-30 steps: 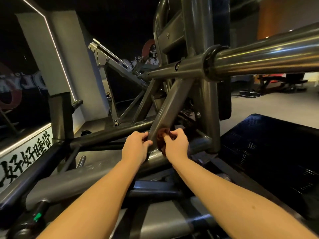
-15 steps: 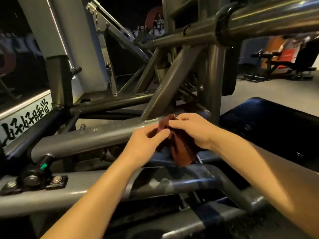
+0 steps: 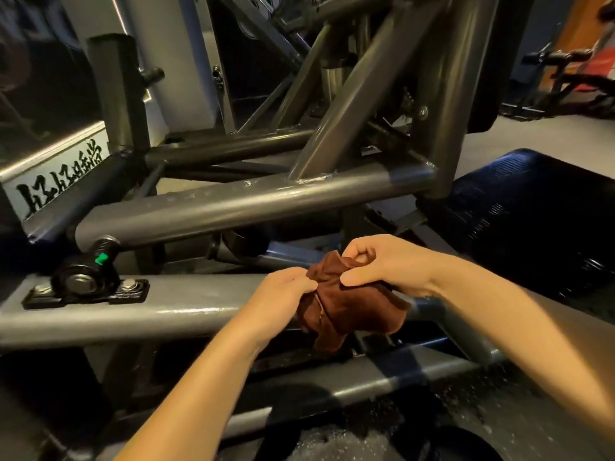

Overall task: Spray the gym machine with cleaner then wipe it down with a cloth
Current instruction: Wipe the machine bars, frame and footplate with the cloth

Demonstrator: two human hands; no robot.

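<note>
Head view: my left hand and right hand both pinch the brown cloth, bunched over the grey frame tube. Soft, light, limp; I judge gripping the gathered folds best.

Cloth (bunched) — in left hand, right hand

— Any writing you can read?
— Only on the white panel low at the left: a row of black brush-drawn Chinese characters, too blurred to make out one by one.
— Anything on the machine itself?
— A small green mark on a black knob of its frame; no letters legible on it.
</note>
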